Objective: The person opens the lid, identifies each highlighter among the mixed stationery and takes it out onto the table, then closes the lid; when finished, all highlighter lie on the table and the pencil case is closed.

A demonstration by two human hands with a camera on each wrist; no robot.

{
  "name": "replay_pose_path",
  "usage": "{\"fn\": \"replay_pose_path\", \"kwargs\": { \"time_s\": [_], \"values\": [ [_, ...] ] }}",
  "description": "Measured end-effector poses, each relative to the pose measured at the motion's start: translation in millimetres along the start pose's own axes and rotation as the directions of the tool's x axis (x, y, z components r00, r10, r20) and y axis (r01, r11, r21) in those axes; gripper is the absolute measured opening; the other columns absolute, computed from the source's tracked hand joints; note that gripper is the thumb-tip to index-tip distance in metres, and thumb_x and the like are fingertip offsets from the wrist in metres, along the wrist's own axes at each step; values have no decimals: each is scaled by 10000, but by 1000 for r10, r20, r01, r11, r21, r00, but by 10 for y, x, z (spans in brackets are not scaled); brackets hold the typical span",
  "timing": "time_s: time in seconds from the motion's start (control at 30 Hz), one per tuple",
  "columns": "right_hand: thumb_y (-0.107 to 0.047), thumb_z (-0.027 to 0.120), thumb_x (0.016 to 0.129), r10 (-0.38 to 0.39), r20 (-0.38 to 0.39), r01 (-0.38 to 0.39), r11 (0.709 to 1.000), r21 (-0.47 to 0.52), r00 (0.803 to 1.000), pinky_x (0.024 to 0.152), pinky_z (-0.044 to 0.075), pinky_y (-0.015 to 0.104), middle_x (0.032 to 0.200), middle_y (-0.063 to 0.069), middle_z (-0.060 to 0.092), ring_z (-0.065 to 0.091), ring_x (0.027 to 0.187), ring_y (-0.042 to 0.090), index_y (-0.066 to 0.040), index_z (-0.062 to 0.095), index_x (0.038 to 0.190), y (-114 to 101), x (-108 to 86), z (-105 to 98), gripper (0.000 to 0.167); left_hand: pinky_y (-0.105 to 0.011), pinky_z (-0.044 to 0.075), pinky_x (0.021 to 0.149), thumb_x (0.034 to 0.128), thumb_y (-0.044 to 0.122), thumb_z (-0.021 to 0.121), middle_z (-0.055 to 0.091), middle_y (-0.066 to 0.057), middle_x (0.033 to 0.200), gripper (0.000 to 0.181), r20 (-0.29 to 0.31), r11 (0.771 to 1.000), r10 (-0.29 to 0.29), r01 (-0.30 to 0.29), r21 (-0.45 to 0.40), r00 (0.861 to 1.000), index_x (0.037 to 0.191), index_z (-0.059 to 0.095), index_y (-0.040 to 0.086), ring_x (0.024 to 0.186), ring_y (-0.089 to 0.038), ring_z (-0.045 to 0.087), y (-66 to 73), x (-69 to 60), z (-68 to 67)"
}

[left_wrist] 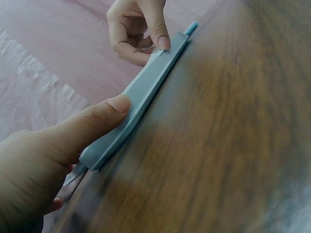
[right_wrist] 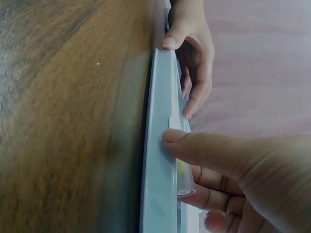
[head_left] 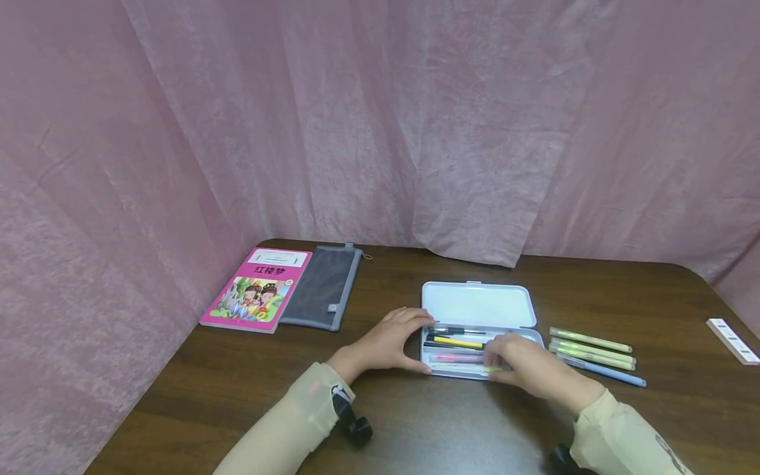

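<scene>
Pale sleeves (head_left: 287,422) lay nearest the head camera, a black device (head_left: 355,423) strapped at the left wrist. Past them, a light-blue pencil case (head_left: 477,303) sat on the brown wooden surface (head_left: 415,429), its lid opened away from the person. Inside lay a yellow pen (head_left: 456,342), a pink pen (head_left: 454,358) and others. The left hand (head_left: 388,340) gripped the case's left end, thumb on the front wall, fingers reaching toward the back. The right hand (head_left: 525,363) had its thumb at the front rim and fingers curled inside by a clear-ended pen (right_wrist: 184,188); whether it pinched that pen, I could not tell. Just right of the case lay yellow-green pens (head_left: 590,339) and a blue pen (head_left: 608,372); a white strip (head_left: 733,341) lay farther right. Well left, a pink book (head_left: 255,290) touched a grey pouch (head_left: 323,287). A pink curtain (head_left: 356,132) hung behind.
</scene>
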State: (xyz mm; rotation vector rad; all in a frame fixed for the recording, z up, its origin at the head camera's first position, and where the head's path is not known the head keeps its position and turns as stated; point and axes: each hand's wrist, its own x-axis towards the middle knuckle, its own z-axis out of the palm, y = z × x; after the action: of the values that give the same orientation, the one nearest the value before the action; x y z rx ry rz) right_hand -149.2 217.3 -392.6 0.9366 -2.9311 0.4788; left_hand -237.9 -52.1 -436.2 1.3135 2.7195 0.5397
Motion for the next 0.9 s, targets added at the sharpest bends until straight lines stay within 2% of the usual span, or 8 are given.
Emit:
{"fn": "replay_pose_path", "kwargs": {
  "time_s": [0.2, 0.47, 0.7, 0.9],
  "values": [
    [-137, 767, 785, -23, -11, 24, 998, 56, 1000, 617, 467, 213, 773, -115, 594, 510, 720, 26, -157, 663, 833, 25, -29, -20, 117, -416, 210, 1225, 734, 613, 730, 416, 26, 1492, 837, 3, 1000, 0, 0, -5, 1000, 1416, 442, 223, 1423, -138, 332, 14, 4, 12],
    [-99, 755, 782, -39, -43, 40, 999, 30, 998, 624, 469, 221, 760, -134, 598, 517, 706, 18, -168, 665, 809, 45, -52, -87, 116, -419, 220, 1221, 726, 619, 733, 418, 22, 1490, 847, 4, 1000, -3, 3, 3, 1000, 1420, 438, 233, 1420, -147, 339, 5, 15, 17],
    [-126, 762, 788, 47, -15, -46, 999, 25, 999, 624, 480, 210, 774, -151, 602, 521, 733, 2, -196, 668, 811, 37, -71, -196, 120, -428, 216, 1222, 728, 617, 733, 418, 20, 1488, 846, 8, 1000, -7, 7, -12, 1000, 1421, 438, 232, 1418, -152, 340, -3, 11, 10],
    [-145, 758, 797, 67, -23, -66, 997, 29, 998, 600, 454, 199, 765, -158, 577, 499, 719, -4, -207, 664, 819, 48, -118, -280, 114, -434, 215, 1221, 726, 614, 736, 426, 20, 1480, 844, 4, 1000, -8, 8, -26, 1000, 1415, 446, 224, 1412, -152, 348, 7, 5, -3]
  ]
}}
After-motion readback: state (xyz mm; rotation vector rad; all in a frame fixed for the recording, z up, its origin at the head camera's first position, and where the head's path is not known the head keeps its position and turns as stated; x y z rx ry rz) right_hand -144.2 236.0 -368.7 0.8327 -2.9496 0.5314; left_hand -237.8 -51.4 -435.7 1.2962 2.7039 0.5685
